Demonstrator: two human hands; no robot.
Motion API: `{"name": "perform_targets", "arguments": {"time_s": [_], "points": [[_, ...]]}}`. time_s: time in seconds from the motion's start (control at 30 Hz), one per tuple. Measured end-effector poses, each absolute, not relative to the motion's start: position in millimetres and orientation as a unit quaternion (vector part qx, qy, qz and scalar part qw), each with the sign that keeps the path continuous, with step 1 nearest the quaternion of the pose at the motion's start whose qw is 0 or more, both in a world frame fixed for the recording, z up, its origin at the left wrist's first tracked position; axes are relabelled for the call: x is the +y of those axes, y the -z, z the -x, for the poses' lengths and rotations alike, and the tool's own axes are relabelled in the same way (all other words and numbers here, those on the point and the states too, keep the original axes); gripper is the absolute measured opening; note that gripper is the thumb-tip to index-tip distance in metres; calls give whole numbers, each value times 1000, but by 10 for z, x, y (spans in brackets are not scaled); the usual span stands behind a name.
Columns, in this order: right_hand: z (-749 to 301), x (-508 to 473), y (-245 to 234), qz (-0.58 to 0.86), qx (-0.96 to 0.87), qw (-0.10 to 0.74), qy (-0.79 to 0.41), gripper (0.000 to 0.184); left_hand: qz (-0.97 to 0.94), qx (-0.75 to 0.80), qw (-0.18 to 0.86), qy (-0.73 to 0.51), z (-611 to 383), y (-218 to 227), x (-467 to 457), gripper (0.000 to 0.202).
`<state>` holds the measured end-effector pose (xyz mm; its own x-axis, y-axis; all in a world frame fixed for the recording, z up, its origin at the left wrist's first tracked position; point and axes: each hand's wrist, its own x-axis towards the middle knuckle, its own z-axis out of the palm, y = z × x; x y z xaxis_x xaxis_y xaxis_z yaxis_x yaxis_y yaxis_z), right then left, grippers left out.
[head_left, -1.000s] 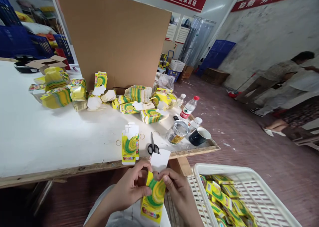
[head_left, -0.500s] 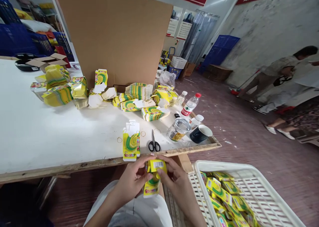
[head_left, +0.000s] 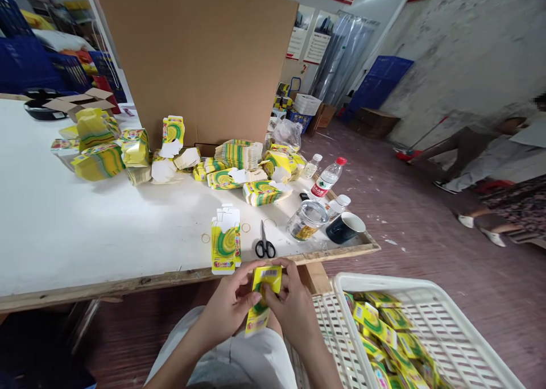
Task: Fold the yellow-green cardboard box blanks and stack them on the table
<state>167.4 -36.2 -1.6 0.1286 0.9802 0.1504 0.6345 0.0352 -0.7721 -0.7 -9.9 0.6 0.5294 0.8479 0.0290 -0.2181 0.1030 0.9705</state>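
A small yellow-and-green carton (head_left: pixel 259 309) is held above my lap, just off the table's front edge, its barcode end facing up. My left hand (head_left: pixel 228 303) grips it from the left, with the thumb on its front. On the other side my right hand (head_left: pixel 292 303) holds its upper part, thumb pressed against the front face. Some fingers behind the carton are hidden. Beyond my hands, a flat stack of unfolded cartons (head_left: pixel 226 241) lies near the table edge. Black-handled scissors (head_left: pixel 265 244) rest to its right.
At my right stands a white plastic basket (head_left: pixel 443 298) with many folded cartons (head_left: pixel 384 332) inside. Bundled carton blanks (head_left: pixel 239 156) line the back of the table (head_left: pixel 106 224). A clear jar (head_left: pixel 307 221), a dark mug (head_left: pixel 344 228) and a red-capped bottle (head_left: pixel 328 178) occupy its right corner.
The carton's barcode flap, tilted and raised before, now lies flatter in line with the front. My right hand has shifted slightly left, its thumb moving onto the carton's middle.
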Motion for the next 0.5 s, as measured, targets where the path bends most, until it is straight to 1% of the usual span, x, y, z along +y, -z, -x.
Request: {"name": "perform_targets", "arguments": {"time_s": [0.13,0.23,0.33,0.4,0.43,0.5], "points": [[-1767,-372,0,616,-620,399,-277,36,-524,306,694,-387,11,1,-70,52],[-1831,-382,-31,565,-592,464,-338,30,-506,315,701,-393,-45,-9,-86,50],[-1853,-427,-54,552,-524,528,-377,25,-532,295,696,-382,-138,-16,-125,50],[-1943,-512,-80,589,-494,553,-322,27,-580,301,657,-376,-150,-5,-119,52],[-2038,-574,-92,625,-468,569,-259,29,-614,320,614,-379,-127,11,-98,55],[-2333,-724,-89,691,-373,613,-87,32,-682,391,480,-390,-27,71,-22,63]]}}
